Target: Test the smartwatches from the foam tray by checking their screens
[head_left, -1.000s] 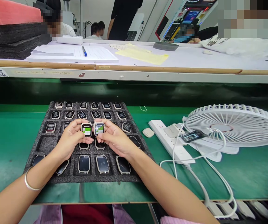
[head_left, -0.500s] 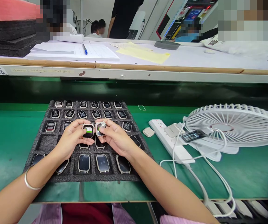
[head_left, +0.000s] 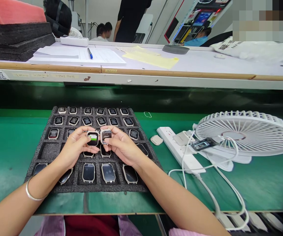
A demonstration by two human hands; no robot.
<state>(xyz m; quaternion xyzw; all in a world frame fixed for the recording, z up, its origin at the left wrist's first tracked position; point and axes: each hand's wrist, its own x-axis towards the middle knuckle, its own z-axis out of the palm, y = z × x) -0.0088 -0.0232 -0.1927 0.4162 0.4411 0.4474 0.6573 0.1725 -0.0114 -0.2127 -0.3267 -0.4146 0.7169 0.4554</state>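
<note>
My left hand point(head_left: 76, 146) is closed on a strapless smartwatch point(head_left: 92, 139) whose screen shows a green and white patch, with the thumb at its left edge. Beside it, my right hand point(head_left: 121, 144) grips a second smartwatch point(head_left: 106, 135), its thumb pressing low on the darker screen. Both watches are held side by side above a black foam tray point(head_left: 48, 150). Rows of similar watches lie in its compartments; those at the back show white text, while a front-row watch point(head_left: 89, 172) has a dark screen. My hands hide part of the middle rows.
Right of the tray are a white power strip point(head_left: 167, 137), a small pale square piece point(head_left: 156, 140), cables and a white fan point(head_left: 247, 131). A shelf point(head_left: 195, 62) behind holds papers, a blue pen point(head_left: 90, 53) and stacked foam point(head_left: 13, 39). Several people are beyond it.
The screen of the watch in my right hand has gone from a bright patch to mostly dark, and its thumb has shifted slightly lower. My left hand stays in place.
</note>
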